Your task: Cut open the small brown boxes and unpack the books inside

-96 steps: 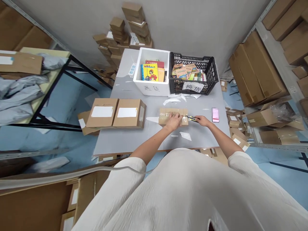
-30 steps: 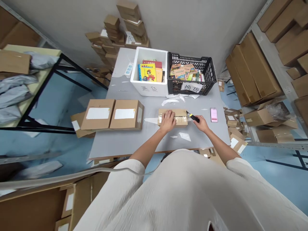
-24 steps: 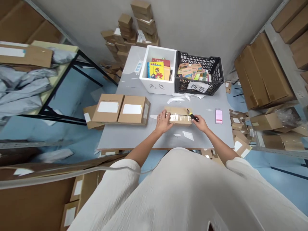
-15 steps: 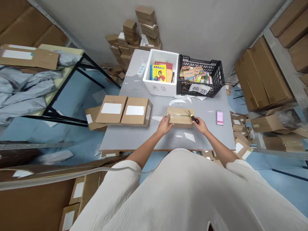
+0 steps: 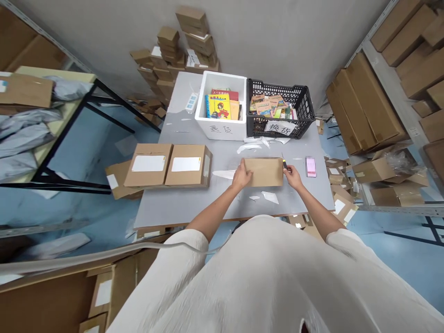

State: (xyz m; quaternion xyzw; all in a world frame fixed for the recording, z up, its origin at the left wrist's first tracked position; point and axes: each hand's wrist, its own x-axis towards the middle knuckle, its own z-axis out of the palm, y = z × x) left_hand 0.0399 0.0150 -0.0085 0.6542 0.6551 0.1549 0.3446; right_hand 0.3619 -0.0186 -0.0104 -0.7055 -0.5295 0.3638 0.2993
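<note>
A small brown cardboard parcel (image 5: 265,171) stands tilted up on the grey table (image 5: 194,199), its plain face toward me. My left hand (image 5: 242,175) grips its left end, fingers wrapped round the edge. My right hand (image 5: 293,176) is at its right end, closed on a yellow-and-black utility knife (image 5: 285,163) whose blade points up past the parcel's top corner.
Two labelled cartons (image 5: 169,164) lie at the table's left. A white foam box (image 5: 221,110) and a black crate (image 5: 279,111) of books stand at the back. A pink phone (image 5: 310,166) lies to the right. Paper scraps (image 5: 269,197) litter the tabletop; boxes crowd the floor and shelves.
The parcel lay flat with its taped seam up while the knife ran along it; now both hands have tipped it up so a plain face shows, and the knife has left the seam.
</note>
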